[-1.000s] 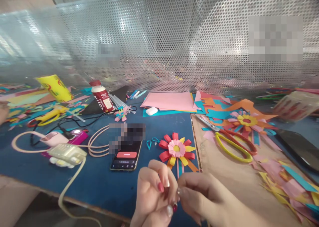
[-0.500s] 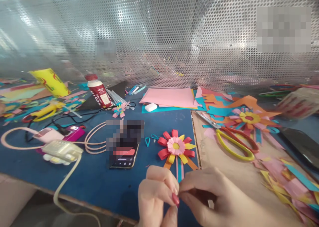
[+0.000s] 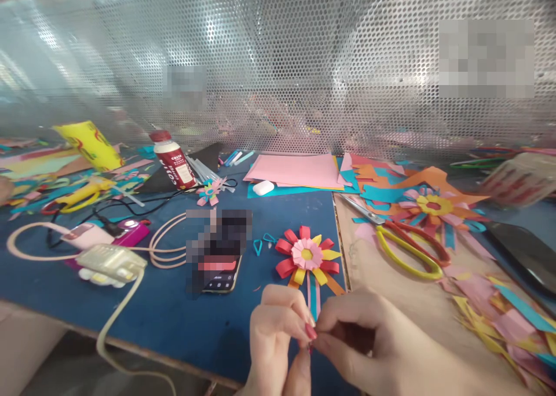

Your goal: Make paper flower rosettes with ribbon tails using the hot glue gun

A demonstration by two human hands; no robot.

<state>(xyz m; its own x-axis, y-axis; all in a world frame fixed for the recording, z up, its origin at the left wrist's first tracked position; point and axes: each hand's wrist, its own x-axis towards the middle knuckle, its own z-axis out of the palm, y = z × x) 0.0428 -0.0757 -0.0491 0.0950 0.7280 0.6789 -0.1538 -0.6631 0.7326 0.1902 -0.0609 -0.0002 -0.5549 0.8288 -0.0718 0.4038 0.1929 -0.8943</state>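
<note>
My left hand (image 3: 278,332) is closed in a pinch low in the middle of the view. Its fingertips meet those of my right hand (image 3: 369,338), also closed in a pinch. Red shows at the left fingertips; whether it is a nail or paper I cannot tell. Whatever the fingers hold is hidden or too small to name. Just beyond them lies a paper flower (image 3: 307,255) with a pink and yellow centre, red, yellow and orange petals, and blue and pink strips running down toward my hands. Small blue paper loops (image 3: 258,246) lie left of the flower.
Scissors (image 3: 410,251) with red and yellow handles lie right, near another paper flower (image 3: 434,206) and paper scraps (image 3: 512,321). A lit phone (image 3: 221,268), cables and a glue gun (image 3: 84,194) are left. Behind stand a bottle (image 3: 174,161) and pink sheets (image 3: 295,170) before a perforated metal screen (image 3: 282,54).
My left hand has shifted slightly right and up, its fingertips now closer against the right ones. My right hand stays nearly in place. The objects on the table have not been moved.
</note>
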